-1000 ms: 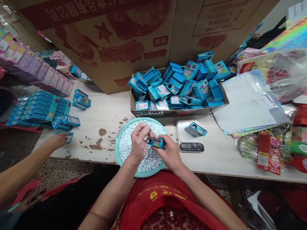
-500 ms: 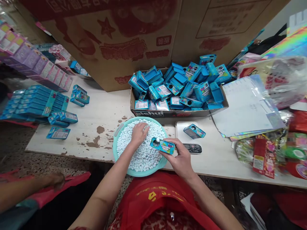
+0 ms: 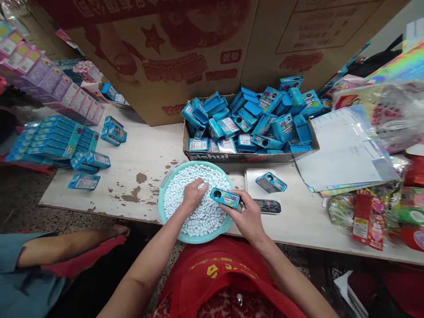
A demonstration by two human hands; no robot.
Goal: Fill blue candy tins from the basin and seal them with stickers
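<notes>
My right hand (image 3: 247,215) grips a small blue candy tin (image 3: 226,198) labelled "Caramelo Macizo", tilted over the right rim of a bowl, its round hole facing up. Inside the turquoise bowl (image 3: 162,207), my left hand (image 3: 193,194) is among the small white candies (image 3: 205,218), its fingers curled and closed around a few of them. Right of my right hand, another blue tin (image 3: 270,182) with a round opening stands on a white scale (image 3: 249,179) with a dark panel.
Behind the bowl, a low carton (image 3: 212,157) is heaped with blue tins, against a large cardboard box (image 3: 198,39). Stacked blue boxes (image 3: 53,137) stand at left near a co-worker's arm (image 3: 69,243). Papers (image 3: 341,154) and plastic packets (image 3: 367,221) lie at right.
My left hand has drawn in its fingers and sits slightly lower among the candies. The white candy at the tin's hole is gone from sight. The co-worker's arm at left has reached farther forward.
</notes>
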